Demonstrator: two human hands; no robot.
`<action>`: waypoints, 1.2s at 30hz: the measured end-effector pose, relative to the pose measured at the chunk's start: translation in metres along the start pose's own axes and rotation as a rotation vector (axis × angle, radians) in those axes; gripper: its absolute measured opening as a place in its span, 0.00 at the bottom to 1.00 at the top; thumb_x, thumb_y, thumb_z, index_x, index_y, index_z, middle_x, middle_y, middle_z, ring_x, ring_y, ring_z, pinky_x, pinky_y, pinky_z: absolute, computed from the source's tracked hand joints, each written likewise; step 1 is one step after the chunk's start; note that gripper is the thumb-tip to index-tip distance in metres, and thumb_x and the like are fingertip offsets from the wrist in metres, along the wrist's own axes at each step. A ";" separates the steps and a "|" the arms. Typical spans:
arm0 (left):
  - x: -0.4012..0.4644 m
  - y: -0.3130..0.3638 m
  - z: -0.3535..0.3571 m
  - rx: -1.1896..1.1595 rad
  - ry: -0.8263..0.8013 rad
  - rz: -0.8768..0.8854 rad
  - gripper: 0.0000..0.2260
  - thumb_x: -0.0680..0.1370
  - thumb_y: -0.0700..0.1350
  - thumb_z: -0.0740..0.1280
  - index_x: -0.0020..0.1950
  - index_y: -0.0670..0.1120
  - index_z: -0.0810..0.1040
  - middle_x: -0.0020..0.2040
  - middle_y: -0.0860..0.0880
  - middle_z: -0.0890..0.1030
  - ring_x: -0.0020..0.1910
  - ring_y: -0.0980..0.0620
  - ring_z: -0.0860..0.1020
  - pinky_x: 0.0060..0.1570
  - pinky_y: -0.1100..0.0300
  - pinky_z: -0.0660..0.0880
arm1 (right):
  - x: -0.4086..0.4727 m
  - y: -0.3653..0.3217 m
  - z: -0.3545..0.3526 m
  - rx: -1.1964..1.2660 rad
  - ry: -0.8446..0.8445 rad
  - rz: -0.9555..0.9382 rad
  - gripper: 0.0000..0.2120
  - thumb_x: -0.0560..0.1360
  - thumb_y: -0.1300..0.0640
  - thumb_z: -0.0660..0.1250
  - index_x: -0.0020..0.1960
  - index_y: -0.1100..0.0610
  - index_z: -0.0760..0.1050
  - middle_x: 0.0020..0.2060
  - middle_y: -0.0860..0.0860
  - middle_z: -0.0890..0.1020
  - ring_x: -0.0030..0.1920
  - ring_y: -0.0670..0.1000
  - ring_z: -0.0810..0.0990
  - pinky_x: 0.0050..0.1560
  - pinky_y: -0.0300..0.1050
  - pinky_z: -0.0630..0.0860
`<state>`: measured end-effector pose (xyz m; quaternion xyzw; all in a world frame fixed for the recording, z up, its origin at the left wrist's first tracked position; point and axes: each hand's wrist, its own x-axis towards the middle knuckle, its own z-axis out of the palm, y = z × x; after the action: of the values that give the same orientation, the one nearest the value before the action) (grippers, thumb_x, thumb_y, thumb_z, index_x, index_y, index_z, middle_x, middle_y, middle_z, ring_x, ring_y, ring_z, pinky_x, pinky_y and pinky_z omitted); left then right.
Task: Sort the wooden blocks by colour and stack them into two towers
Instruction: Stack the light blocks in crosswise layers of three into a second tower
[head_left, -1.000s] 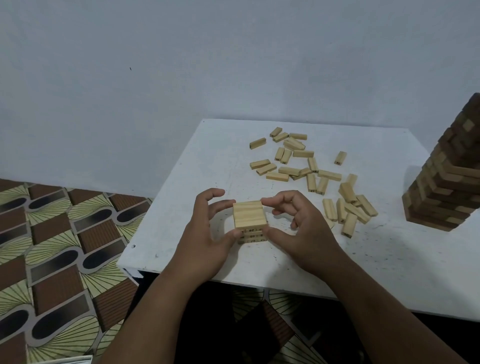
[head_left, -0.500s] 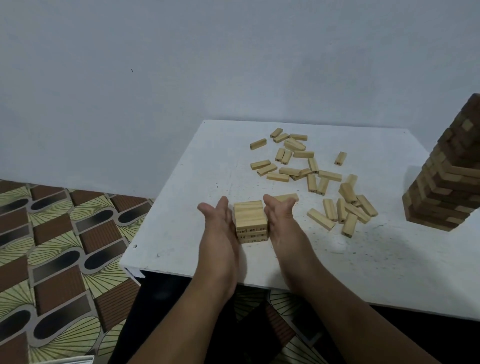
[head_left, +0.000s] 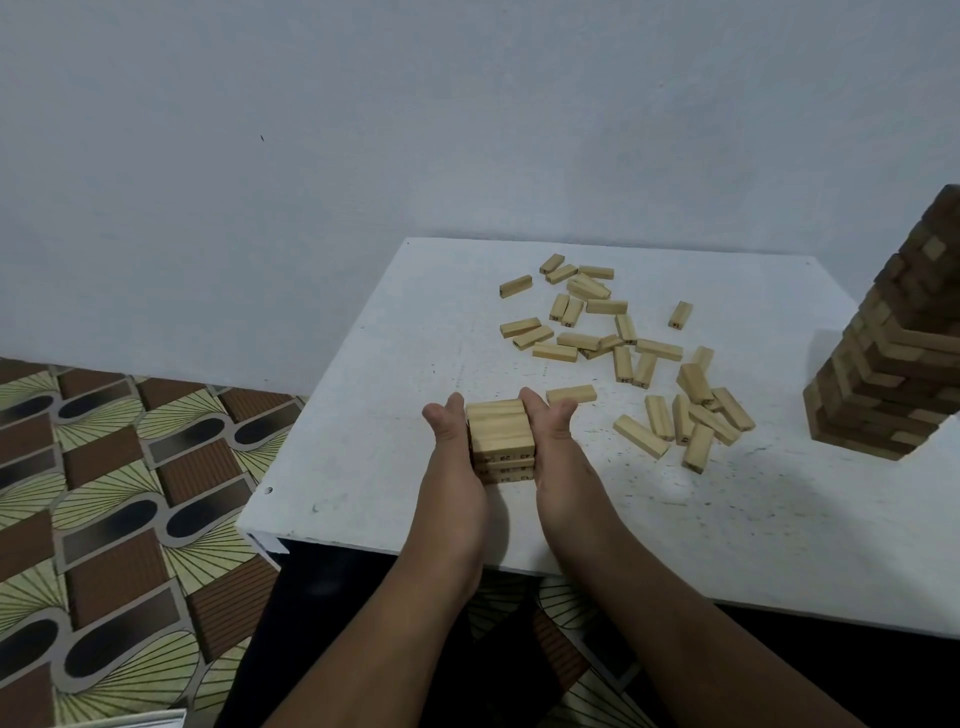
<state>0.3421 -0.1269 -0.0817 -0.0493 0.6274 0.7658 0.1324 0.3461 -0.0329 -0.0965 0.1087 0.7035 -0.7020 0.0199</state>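
Lower centre, nearest: two forearms rise from the bottom of the frame over the dark gap below the counter (head_left: 363, 467).

Centre: left hand (head_left: 451, 457) and right hand (head_left: 551, 447), fingers straight, palms facing each other, pressed flat against opposite sides of the light tower (head_left: 501, 441). Neither hand curls round a block; judged to be squaring the layers.

Light tower: short, a few layers of pale blocks, top layer of three side by side. It stands near the counter's front edge, toward its left corner.

Centre right, beyond the hands: loose pale blocks (head_left: 623, 343), a few dozen, scattered flat; some lean on one another in a small heap (head_left: 696, 415) to the right. One single block (head_left: 571, 394) lies just beside the right fingertips.

Right edge of frame: tall tower (head_left: 893, 374), mostly dark brown with pale blocks showing among them, cut off by the frame.

Progress, judged: early for the light tower; most pale blocks remain unstacked, and the tall tower appears still mixed.

Room: bare counter lies left of and ahead of the light tower, and between the scatter and the tall tower. The front edge lies close under the wrists; the left edge drops to patterned floor (head_left: 104, 493). A plain wall (head_left: 363, 130) backs the counter.
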 end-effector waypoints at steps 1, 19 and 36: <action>-0.001 0.001 0.001 0.009 0.003 0.001 0.41 0.67 0.73 0.44 0.79 0.59 0.57 0.76 0.55 0.66 0.73 0.58 0.64 0.68 0.62 0.56 | 0.000 0.000 0.000 -0.007 0.006 0.001 0.49 0.62 0.19 0.38 0.77 0.40 0.58 0.76 0.42 0.62 0.74 0.42 0.60 0.74 0.42 0.53; -0.006 -0.001 0.005 0.373 0.140 0.020 0.42 0.66 0.73 0.35 0.79 0.61 0.51 0.79 0.64 0.44 0.78 0.54 0.36 0.77 0.49 0.36 | -0.010 0.001 0.004 -0.313 0.061 -0.101 0.56 0.59 0.19 0.29 0.80 0.45 0.48 0.76 0.35 0.43 0.69 0.31 0.34 0.69 0.34 0.31; 0.001 0.001 -0.031 0.730 -0.050 0.241 0.27 0.81 0.51 0.44 0.81 0.55 0.45 0.74 0.66 0.41 0.71 0.69 0.35 0.75 0.60 0.33 | -0.012 -0.009 -0.040 -0.600 -0.164 -0.195 0.30 0.84 0.50 0.54 0.79 0.45 0.41 0.71 0.32 0.39 0.72 0.34 0.31 0.75 0.39 0.34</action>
<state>0.3384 -0.1569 -0.0868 0.0938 0.8566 0.5031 0.0652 0.3607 0.0050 -0.0846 -0.0265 0.8822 -0.4683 0.0404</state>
